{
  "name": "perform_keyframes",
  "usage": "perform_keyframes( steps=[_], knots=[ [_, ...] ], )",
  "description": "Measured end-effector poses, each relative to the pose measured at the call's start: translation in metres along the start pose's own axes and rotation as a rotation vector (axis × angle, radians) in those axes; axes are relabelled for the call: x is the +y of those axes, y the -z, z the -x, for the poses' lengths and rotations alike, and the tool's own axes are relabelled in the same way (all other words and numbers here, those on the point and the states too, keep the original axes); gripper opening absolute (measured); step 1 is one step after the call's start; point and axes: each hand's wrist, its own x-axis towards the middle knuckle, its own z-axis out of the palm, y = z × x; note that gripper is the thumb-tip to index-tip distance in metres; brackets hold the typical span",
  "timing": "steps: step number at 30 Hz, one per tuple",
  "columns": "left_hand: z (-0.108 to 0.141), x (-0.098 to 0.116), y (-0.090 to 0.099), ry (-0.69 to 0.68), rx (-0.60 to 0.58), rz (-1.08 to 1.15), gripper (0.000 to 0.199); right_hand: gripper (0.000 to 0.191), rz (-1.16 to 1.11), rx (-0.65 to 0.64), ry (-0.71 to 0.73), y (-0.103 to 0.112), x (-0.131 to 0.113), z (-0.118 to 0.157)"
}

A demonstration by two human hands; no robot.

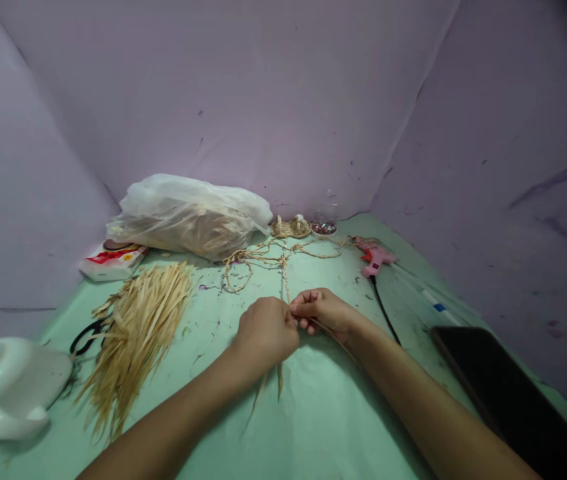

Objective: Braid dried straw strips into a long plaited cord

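Note:
A thin braided cord (285, 279) of tan plant fibre runs down from a loose tangle of cord (238, 270) to my fingers. My left hand (267, 331) is closed around its lower end, back of the hand upward. Beside it, almost touching, my right hand (321, 310) pinches the fibre between thumb and fingers. One strand trails from the right hand along the wrist, and loose strand ends (280, 382) hang below the left hand. To the left lies a fanned bundle of dry flat fibre strips (146, 327).
A clear plastic bag (193, 213) of fibre lies at the back, near a small woven piece (291, 227) and a clear container (324, 223). Right are a pink glue gun (374, 257) and a dark flat device (503, 393). Left are scissors (86, 337), a white pot-like object (8, 387) and a red-white pack (113, 262).

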Motion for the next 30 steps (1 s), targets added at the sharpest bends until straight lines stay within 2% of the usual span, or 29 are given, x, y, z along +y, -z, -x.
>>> perform_keyframes(
  steps=[3,7,9,11,13,16,22,25,30],
  knots=[
    [0.006,0.003,-0.004,-0.036,0.02,-0.004,0.013,0.004,-0.013,-0.007,0.0,-0.001,0.003,-0.002],
    [-0.001,-0.002,0.002,-0.067,-0.05,0.065,0.021,0.006,-0.012,-0.023,0.027,0.0,0.004,-0.003],
    [-0.009,-0.004,0.009,-0.016,-0.038,0.154,0.024,0.004,-0.053,-0.065,0.054,0.002,0.004,-0.002],
    [-0.016,-0.006,0.015,0.12,-0.041,0.319,0.016,0.004,-0.096,-0.108,0.061,0.004,0.003,-0.001],
    [-0.021,-0.006,0.017,0.289,-0.118,0.522,0.007,0.006,-0.116,-0.13,0.051,0.005,0.002,0.0],
    [-0.024,-0.006,0.017,0.432,-0.227,0.756,0.014,0.008,-0.125,-0.14,0.047,0.005,0.002,-0.001],
    [-0.022,-0.009,0.015,0.346,-0.52,0.99,0.009,0.01,-0.102,-0.16,0.052,0.006,0.002,-0.002],
    [-0.023,-0.011,0.012,0.321,-0.5,0.96,0.008,0.01,-0.021,-0.141,0.08,0.006,0.001,0.0],
    [-0.025,-0.01,0.01,0.315,-0.348,0.764,0.008,0.006,0.284,-0.077,0.196,0.004,0.002,-0.001]
  ],
)
